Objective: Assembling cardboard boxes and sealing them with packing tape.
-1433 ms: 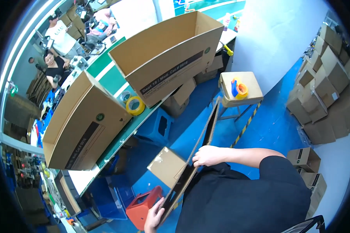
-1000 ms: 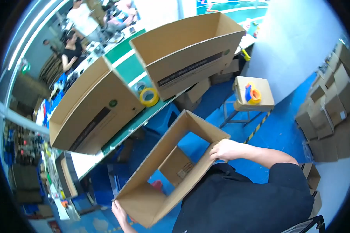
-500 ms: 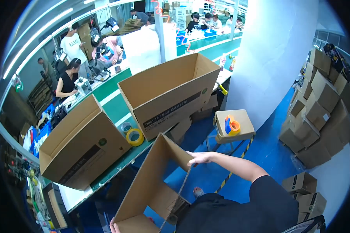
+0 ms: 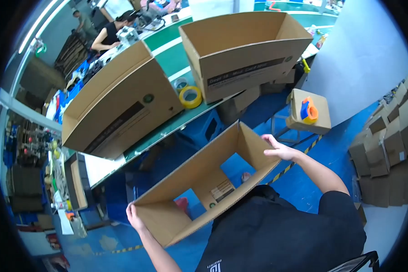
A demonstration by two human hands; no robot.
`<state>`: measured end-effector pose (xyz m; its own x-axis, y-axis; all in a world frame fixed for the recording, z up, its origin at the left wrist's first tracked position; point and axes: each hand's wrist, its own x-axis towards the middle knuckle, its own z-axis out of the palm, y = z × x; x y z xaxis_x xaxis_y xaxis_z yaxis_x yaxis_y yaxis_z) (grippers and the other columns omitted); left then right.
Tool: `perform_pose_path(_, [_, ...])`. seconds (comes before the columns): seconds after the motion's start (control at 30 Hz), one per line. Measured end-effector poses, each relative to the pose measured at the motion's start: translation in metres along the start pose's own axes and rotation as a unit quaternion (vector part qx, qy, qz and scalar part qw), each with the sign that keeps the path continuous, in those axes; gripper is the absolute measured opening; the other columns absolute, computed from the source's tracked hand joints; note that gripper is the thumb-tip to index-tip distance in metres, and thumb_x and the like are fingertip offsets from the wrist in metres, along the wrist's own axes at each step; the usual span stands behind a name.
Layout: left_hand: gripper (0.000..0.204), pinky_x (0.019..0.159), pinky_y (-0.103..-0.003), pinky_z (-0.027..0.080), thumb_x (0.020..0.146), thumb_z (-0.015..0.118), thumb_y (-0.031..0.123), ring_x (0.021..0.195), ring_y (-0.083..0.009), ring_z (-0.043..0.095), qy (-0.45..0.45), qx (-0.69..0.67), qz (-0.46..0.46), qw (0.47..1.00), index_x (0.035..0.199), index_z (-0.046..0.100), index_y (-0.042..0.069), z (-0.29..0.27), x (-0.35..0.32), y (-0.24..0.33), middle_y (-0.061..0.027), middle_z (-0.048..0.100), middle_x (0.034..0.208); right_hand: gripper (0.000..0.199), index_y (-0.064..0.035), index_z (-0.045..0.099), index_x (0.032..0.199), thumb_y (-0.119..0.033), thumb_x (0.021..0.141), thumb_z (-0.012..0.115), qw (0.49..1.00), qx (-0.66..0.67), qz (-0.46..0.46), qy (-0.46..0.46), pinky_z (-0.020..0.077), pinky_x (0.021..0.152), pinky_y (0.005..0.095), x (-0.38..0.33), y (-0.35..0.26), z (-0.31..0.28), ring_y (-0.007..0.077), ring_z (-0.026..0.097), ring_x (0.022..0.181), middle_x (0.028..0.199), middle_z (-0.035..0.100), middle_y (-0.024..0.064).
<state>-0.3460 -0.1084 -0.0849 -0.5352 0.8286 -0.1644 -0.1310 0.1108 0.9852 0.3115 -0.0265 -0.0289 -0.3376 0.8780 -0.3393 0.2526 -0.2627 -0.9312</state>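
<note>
Between my hands is a brown cardboard box [image 4: 163,183] with its top facing me. Blue floor shows through two gaps in its bottom, on either side of a flap [image 4: 221,189]. My left hand [image 4: 135,218] grips the near-left end at the rim, fingers on the outside. At the opposite end, my right hand [image 4: 279,149] clasps the right end wall by its upper edge, the fingers partly hidden. The box hangs tilted in front of my body, beside the green-topped bench.
Two open cartons, a left one [image 4: 122,109] and a right one [image 4: 254,63], stand on the bench [image 4: 152,129]. Yellow tape [image 4: 191,97] lies between them. An orange-and-blue tape dispenser [image 4: 308,111] rests on a box-topped stool [image 4: 299,97]. Stacked cartons [image 4: 385,145] fill the right. A person [image 4: 105,36] works beyond.
The box has swung from a steep slant to a wider, more level position, and its interior has opened out. My left hand has come fully into view. The whole view has shifted.
</note>
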Motion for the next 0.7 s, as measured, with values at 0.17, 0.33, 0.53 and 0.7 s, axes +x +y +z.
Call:
perform_pose_path(0.17, [0.022, 0.091, -0.031, 0.045, 0.099, 0.056, 0.021, 0.099, -0.0156, 0.056, 0.022, 0.109, 0.061, 0.992, 0.113, 0.058, 0.004, -0.049, -0.009, -0.011, -0.0047, 0.061, 0.109, 0.103, -0.0088, -0.001, 0.156, -0.025, 0.079, 0.065, 0.991, -0.065, 0.009, -0.118, 0.0087, 0.120, 0.0358, 0.001, -0.040, 0.026, 0.0276, 0.003, 0.150, 0.162, 0.003, 0.0181])
perform_pose_path(0.33, [0.033, 0.091, -0.036, 0.048, 0.096, 0.060, 0.034, 0.101, -0.0196, 0.060, -0.062, 0.021, 0.017, 0.998, 0.106, 0.065, 0.004, -0.020, -0.044, 0.022, -0.0088, 0.066, 0.107, 0.122, -0.0018, 0.007, 0.155, -0.076, 0.075, 0.060, 0.987, -0.121, -0.071, -0.084, 0.0046, 0.120, 0.0389, -0.012, -0.016, 0.005, 0.0265, 0.003, 0.150, 0.162, 0.005, 0.0181])
perform_pose_path(0.53, [0.029, 0.085, -0.032, 0.049, 0.097, 0.061, 0.031, 0.088, -0.0178, 0.061, -0.083, -0.024, -0.112, 0.990, 0.098, 0.063, 0.002, 0.051, -0.072, -0.003, -0.0088, 0.068, 0.095, 0.099, -0.0045, 0.011, 0.156, -0.004, 0.064, 0.048, 0.997, -0.038, -0.044, 0.056, 0.0054, 0.121, 0.0346, -0.025, -0.038, -0.008, 0.0250, 0.006, 0.151, 0.162, 0.013, 0.0142])
perform_pose_path(0.7, [0.022, 0.081, -0.034, 0.048, 0.103, 0.049, 0.020, 0.082, -0.0184, 0.058, -0.044, -0.122, -0.050, 0.990, 0.090, 0.055, 0.004, 0.046, -0.044, -0.056, -0.0068, 0.058, 0.085, 0.105, -0.0087, 0.012, 0.157, 0.003, 0.057, 0.045, 0.996, -0.036, -0.010, 0.076, 0.0072, 0.121, 0.0331, -0.023, -0.027, -0.013, 0.0255, 0.007, 0.151, 0.162, 0.014, 0.0134])
